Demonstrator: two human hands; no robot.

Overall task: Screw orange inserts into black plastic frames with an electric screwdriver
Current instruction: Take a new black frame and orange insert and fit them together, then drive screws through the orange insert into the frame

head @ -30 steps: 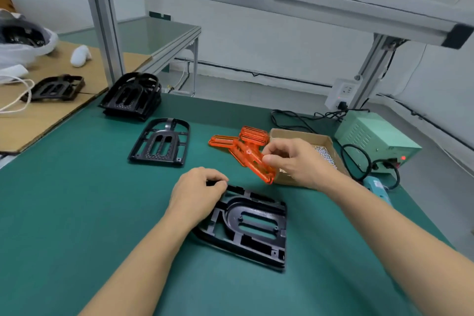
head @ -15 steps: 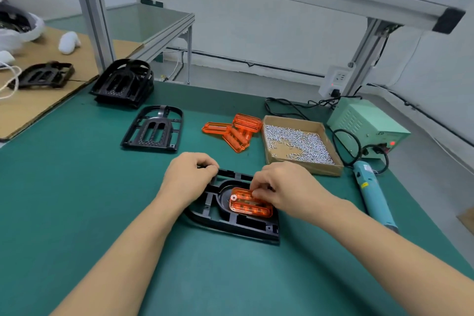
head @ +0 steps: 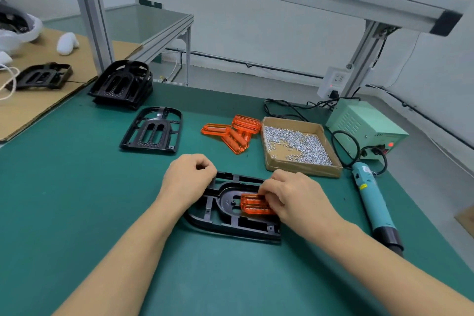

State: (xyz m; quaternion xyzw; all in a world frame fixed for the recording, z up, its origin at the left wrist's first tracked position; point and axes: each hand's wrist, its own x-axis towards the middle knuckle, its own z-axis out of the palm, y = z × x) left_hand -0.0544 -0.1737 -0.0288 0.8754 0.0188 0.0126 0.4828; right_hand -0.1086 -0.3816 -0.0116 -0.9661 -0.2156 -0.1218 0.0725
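Head view: right hand (head: pixel 295 197) pinches the orange insert (head: pixel 254 204) in the black frame's (head: pixel 225 223) recess, long axis crosswise, while the left hand (head: pixel 188 178) grips the frame's far-left edge. Electric screwdriver (head: pixel 372 200) lies on the worktop (head: pixel 77 200) just right — nearer the right hand.

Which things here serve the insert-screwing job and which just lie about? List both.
Job:
- black plastic frame, gripped by left hand
- orange ribbed insert, held by right hand
- spare orange inserts
- cardboard box of silver screws
- teal electric screwdriver

Lying about:
- white wad
- white cord
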